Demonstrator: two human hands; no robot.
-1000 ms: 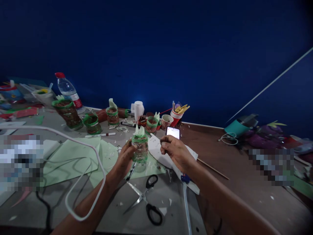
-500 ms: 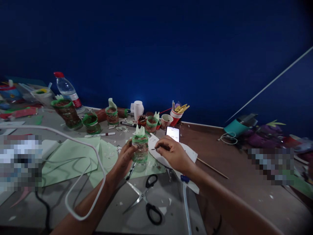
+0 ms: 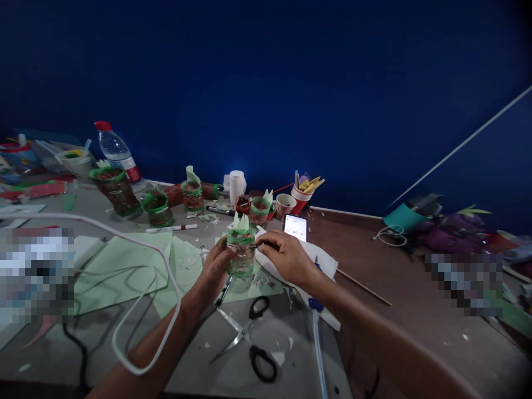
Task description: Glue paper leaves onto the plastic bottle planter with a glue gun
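A clear plastic cup (image 3: 241,254) with a green rim, brownish smears and pale green paper points at its top is upright between my hands. My left hand (image 3: 216,262) grips its left side with fingers and thumb. My right hand (image 3: 285,254) is pinched at the cup's right side, around a small dark, thin piece whose tip is at the cup's wall. Just below lie open scissors (image 3: 243,333) with black handles. White paper (image 3: 326,258) lies under my right hand, and a lit phone (image 3: 295,226) stands behind it.
Similar green and brown cups (image 3: 192,197) stand behind, near a water bottle (image 3: 118,152) and a red cup of tools (image 3: 301,198). A white cable (image 3: 177,277) loops over my left forearm. Pale green sheets (image 3: 124,271) lie left; a thin stick (image 3: 363,286) lies right.
My right hand has moved left, bringing the thin dark piece to the cup. My left hand still holds the cup. The view has shifted slightly.
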